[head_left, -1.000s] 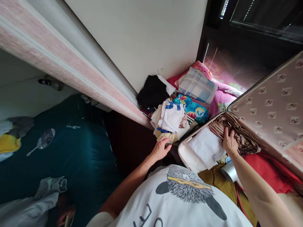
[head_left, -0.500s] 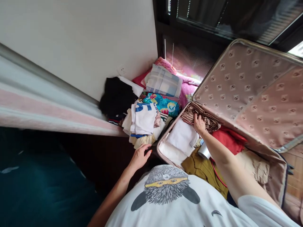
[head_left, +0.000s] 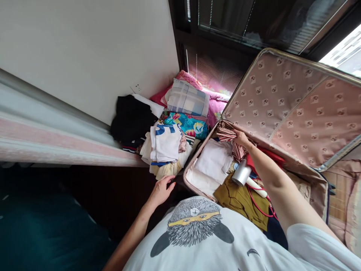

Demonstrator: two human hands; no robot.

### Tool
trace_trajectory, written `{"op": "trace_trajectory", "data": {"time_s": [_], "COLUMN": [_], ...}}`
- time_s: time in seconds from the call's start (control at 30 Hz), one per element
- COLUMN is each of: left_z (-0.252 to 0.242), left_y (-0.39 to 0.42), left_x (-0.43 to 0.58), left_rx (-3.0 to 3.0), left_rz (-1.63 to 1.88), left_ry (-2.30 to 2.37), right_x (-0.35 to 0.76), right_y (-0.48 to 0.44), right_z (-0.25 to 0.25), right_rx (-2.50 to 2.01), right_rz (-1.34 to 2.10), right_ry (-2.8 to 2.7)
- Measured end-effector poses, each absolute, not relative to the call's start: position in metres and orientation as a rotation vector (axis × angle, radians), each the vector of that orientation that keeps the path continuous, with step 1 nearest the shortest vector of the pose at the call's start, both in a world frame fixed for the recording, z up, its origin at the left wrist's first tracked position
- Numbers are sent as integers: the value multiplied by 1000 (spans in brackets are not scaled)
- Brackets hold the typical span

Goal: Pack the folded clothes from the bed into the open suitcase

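Note:
My right hand [head_left: 241,138] is closed on a brown, red and white striped garment [head_left: 225,132] at the far left corner of the open suitcase [head_left: 188,170]. Part of the striped cloth is lifted and bunched under the fingers. Folded white clothes [head_left: 213,160] lie beside it. Nearer me are a silver cylinder [head_left: 241,174], a white stick-like object [head_left: 256,187] with a red cord, and an olive garment [head_left: 239,199]. My left hand [head_left: 161,191] holds nothing, its fingers apart, just in front of a stack topped by a folded white shirt [head_left: 166,143] with blue lettering.
Behind the stack lie a floral blue cloth [head_left: 188,125], a plaid folded cloth [head_left: 188,97] and black clothes [head_left: 132,118]. The raised suitcase lid [head_left: 293,105] leans back on the right by the dark window frame. A white wall [head_left: 90,49] rises on the left.
My right hand has closed on the striped garment and pulled part of it up. The silver cylinder and white stick now show more fully. My left hand stays near the stack.

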State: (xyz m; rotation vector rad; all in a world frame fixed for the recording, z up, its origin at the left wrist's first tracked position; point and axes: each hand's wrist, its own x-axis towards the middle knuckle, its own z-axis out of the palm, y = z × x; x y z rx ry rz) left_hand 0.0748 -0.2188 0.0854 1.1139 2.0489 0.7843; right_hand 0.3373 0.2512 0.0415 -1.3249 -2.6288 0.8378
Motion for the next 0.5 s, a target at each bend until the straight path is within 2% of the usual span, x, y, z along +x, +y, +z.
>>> {"op": "trace_trajectory", "data": {"time_s": [0.1,0.2,0.5], "left_z": [85,85,84], "left_y": [-216,-214,-206], "left_x": [73,73,77], "left_rx": [1092,1100,1079], "left_rz": [770,769,822], "left_ry": [2029,2020,1978], "right_x": [347,361,380], "right_y": [260,257,205], "right_z": [57,71,116], "right_rx": [-1165,-1230,-1370], "right_rz": [1263,1626,2064], "right_ry": [-2340,-1993,-1272]}}
